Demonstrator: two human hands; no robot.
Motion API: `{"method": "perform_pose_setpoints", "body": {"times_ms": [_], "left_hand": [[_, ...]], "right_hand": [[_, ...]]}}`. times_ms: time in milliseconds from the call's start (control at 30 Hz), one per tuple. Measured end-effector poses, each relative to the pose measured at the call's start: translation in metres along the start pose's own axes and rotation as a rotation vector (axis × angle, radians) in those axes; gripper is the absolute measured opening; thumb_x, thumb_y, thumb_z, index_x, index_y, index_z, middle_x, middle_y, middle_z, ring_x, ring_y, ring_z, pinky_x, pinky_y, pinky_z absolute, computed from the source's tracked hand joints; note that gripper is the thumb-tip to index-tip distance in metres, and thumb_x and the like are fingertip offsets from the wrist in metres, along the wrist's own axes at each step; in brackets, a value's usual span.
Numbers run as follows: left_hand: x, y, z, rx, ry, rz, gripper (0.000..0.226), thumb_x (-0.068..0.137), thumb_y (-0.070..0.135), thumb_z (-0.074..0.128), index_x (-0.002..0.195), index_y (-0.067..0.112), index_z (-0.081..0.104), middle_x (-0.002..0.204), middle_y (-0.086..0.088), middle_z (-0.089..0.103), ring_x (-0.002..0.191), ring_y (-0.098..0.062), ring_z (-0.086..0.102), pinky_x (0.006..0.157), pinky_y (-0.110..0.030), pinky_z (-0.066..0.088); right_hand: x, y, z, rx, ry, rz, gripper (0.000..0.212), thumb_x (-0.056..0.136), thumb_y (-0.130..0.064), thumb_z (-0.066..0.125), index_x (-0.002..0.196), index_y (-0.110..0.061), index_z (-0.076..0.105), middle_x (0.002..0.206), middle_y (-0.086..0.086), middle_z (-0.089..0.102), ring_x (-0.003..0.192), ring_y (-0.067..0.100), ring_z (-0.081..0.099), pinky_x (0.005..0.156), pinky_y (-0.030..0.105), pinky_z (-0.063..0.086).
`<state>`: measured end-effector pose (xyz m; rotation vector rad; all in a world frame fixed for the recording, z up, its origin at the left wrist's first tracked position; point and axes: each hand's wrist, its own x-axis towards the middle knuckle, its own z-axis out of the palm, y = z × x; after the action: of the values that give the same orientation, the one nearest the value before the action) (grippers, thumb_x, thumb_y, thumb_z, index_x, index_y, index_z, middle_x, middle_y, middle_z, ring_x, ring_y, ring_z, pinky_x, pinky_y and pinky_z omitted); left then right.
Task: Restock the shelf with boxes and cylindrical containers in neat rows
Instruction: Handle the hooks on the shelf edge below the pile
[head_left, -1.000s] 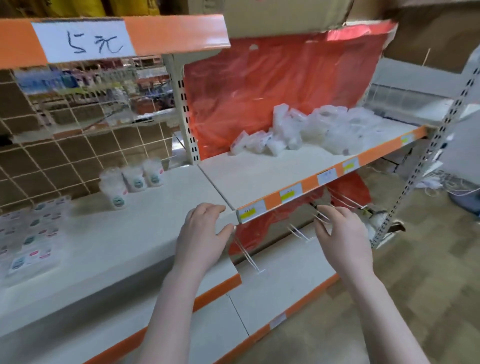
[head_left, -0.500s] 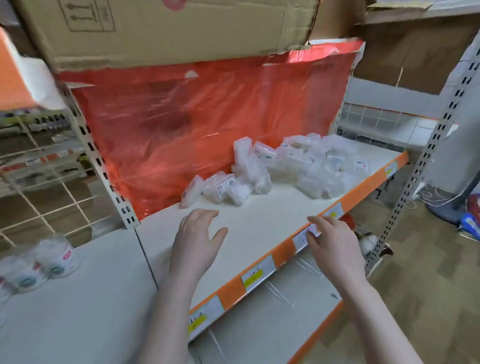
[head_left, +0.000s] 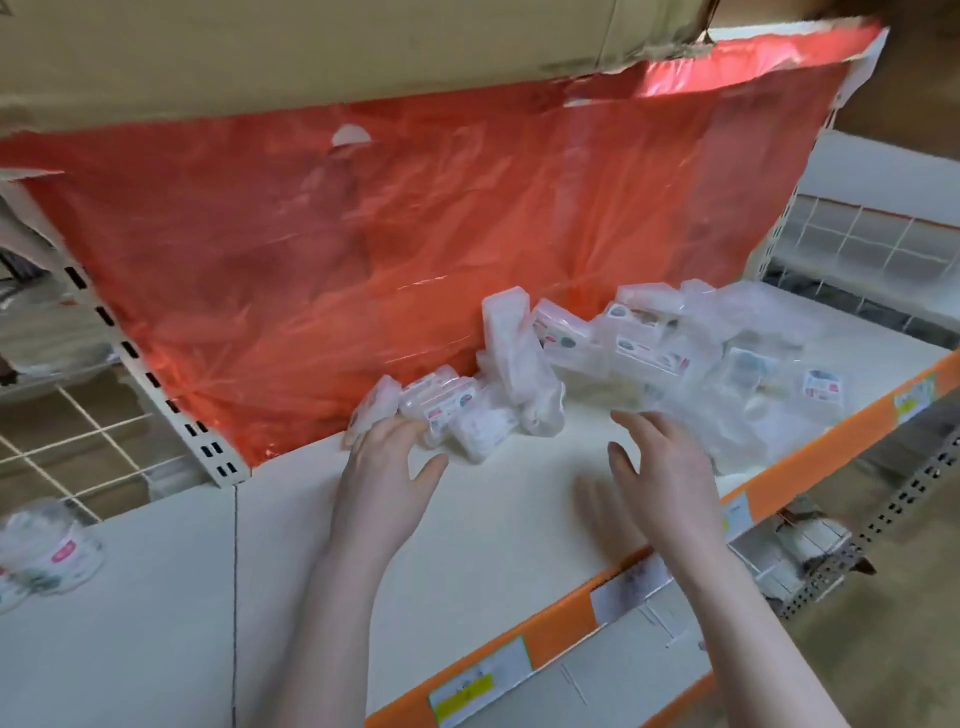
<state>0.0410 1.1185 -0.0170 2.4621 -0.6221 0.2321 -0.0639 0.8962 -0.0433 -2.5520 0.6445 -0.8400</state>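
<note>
A loose heap of small clear plastic boxes (head_left: 639, 348) lies at the back of the white shelf (head_left: 498, 514), against a red plastic sheet. One box (head_left: 511, 338) stands on end in the heap. My left hand (head_left: 387, 467) reaches over the shelf with straight fingers, its fingertips at the leftmost boxes (head_left: 379, 405). My right hand (head_left: 660, 462) hovers open just in front of the heap's right part, holding nothing. Cylindrical containers (head_left: 49, 545) with labels stand on the neighbouring shelf at the far left, blurred.
The red plastic sheet (head_left: 363, 249) hangs behind the shelf. A cardboard box (head_left: 311, 47) sits overhead. The shelf's orange front edge (head_left: 810, 462) carries price labels. A perforated upright (head_left: 150, 374) divides the two bays; wire grid panels lie behind both sides.
Both hands have moved forward from the shelf's front edge to the heap of boxes. The view has swung right and closer to this bay.
</note>
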Motion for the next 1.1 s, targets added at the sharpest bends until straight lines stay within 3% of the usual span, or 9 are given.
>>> {"method": "perform_pose_setpoints", "body": {"times_ms": [167, 300, 600, 933, 1100], "left_hand": [[0.02, 0.028, 0.023, 0.007, 0.052, -0.071, 0.037, 0.087, 0.025, 0.065, 0.122, 0.015, 0.061, 0.13, 0.0, 0.054, 0.126, -0.016, 0.042, 0.096, -0.021, 0.029], [0.035, 0.049, 0.038, -0.001, 0.081, -0.139, 0.037, 0.085, 0.024, 0.066, 0.121, 0.017, 0.061, 0.127, 0.002, 0.055, 0.121, -0.02, 0.046, 0.097, -0.028, 0.035], [0.039, 0.07, 0.061, 0.03, 0.13, -0.207, 0.039, 0.086, 0.024, 0.066, 0.124, 0.017, 0.06, 0.127, 0.003, 0.054, 0.121, -0.018, 0.045, 0.097, -0.026, 0.034], [0.026, 0.064, 0.066, 0.037, 0.135, -0.272, 0.039, 0.086, 0.024, 0.065, 0.123, 0.016, 0.06, 0.128, 0.003, 0.054, 0.123, -0.016, 0.045, 0.099, -0.023, 0.031], [0.023, 0.059, 0.067, 0.047, 0.128, -0.251, 0.039, 0.086, 0.022, 0.066, 0.123, 0.014, 0.06, 0.129, 0.001, 0.054, 0.125, -0.017, 0.044, 0.101, -0.023, 0.03]], "right_hand": [[0.05, 0.036, -0.001, 0.032, 0.065, -0.12, 0.037, 0.071, 0.001, 0.072, 0.108, -0.002, 0.066, 0.099, 0.018, 0.064, 0.093, 0.041, 0.058, 0.079, 0.046, 0.048], [0.084, 0.059, -0.002, 0.045, 0.07, -0.146, 0.037, 0.075, -0.005, 0.072, 0.111, -0.003, 0.066, 0.1, 0.018, 0.064, 0.095, 0.04, 0.057, 0.083, 0.044, 0.046], [0.118, 0.08, -0.004, 0.083, -0.168, -0.2, 0.043, 0.082, -0.031, 0.068, 0.118, -0.01, 0.06, 0.102, 0.01, 0.062, 0.099, 0.031, 0.056, 0.083, 0.04, 0.042], [0.128, 0.075, -0.008, 0.098, -0.325, -0.129, 0.045, 0.078, -0.033, 0.068, 0.115, -0.008, 0.057, 0.104, 0.011, 0.056, 0.101, 0.03, 0.048, 0.081, 0.035, 0.036], [0.122, 0.07, -0.008, 0.089, -0.287, -0.17, 0.047, 0.07, -0.02, 0.071, 0.113, -0.005, 0.057, 0.099, 0.011, 0.052, 0.098, 0.029, 0.044, 0.079, 0.034, 0.033]]}}
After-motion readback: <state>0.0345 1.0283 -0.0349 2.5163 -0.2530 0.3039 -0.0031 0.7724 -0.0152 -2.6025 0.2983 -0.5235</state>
